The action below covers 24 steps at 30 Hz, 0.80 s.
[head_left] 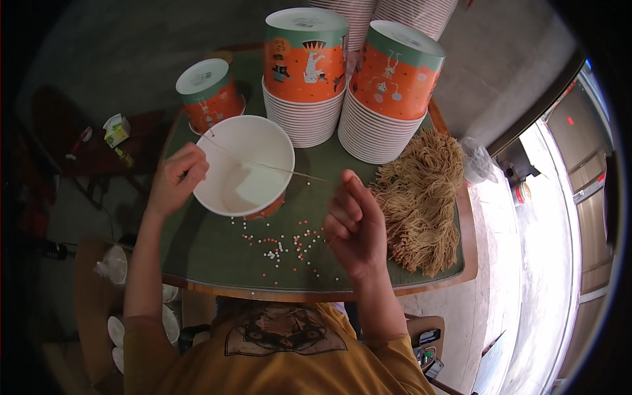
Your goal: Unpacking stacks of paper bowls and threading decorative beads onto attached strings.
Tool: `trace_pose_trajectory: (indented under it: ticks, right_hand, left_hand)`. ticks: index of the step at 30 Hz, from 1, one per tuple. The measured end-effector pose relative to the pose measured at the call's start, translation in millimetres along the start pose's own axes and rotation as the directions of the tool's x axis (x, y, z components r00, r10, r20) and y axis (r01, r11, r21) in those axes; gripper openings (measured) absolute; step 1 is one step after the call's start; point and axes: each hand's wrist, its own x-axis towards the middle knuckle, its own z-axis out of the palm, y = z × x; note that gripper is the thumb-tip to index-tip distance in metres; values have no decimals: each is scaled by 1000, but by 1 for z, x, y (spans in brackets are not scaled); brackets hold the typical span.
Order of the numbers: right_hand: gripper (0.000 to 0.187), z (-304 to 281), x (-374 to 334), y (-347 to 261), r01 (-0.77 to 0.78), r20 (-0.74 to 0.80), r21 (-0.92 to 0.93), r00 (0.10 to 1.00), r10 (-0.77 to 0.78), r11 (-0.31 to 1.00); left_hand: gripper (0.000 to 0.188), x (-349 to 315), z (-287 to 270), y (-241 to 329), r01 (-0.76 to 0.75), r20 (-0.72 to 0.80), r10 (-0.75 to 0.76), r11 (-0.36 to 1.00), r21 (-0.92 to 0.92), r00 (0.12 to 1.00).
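Note:
A white-lined paper bucket tilts with its open mouth toward me, its orange outside showing only at the lower right. My left hand is closed at the bucket's left rim, thumb against the edge; its other fingers are partly hidden. From a small hole near the top left rim, a thin tan string stretches across the mouth to the right. My right hand is raised beside the bucket, fingers curled and closed on the string's end. Small white and orange beads lie scattered on the green tabletop below.
Two tall stacks of upside-down paper buckets stand at the back. Another inverted bucket sits at the back left. A thick bundle of tan strings covers the table's right side. A tissue pack lies beyond the left edge.

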Motion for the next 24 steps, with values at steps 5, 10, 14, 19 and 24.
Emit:
trace_pose_trajectory:
  ticks: [5, 10, 14, 19, 24]
  right_hand:
    - [18, -6, 12, 9, -13, -50, 205, 998, 24, 979]
    - [18, 0, 16, 20, -63, -15, 316, 997, 71, 947]
    - [17, 5, 16, 26, -35, 1, 251, 999, 36, 967]
    - [21, -21, 9, 22, 345, 256, -926, 874, -413, 157]
    - [45, -11, -13, 24, 351, 339, -931, 933, -121, 99]
  left_hand:
    - [15, -16, 18, 41, 34, -455, 120, 948, 315, 883]
    - [49, -46, 87, 123, 7, -82, -35, 947, -322, 996]
    - [33, -53, 121, 131, 340, 191, -296, 614, -713, 936]
    - [7, -45, 101, 127, 232, 117, -200, 847, -478, 973]
    - [9, -35, 85, 122, 159, 95, -136, 935, -318, 986]
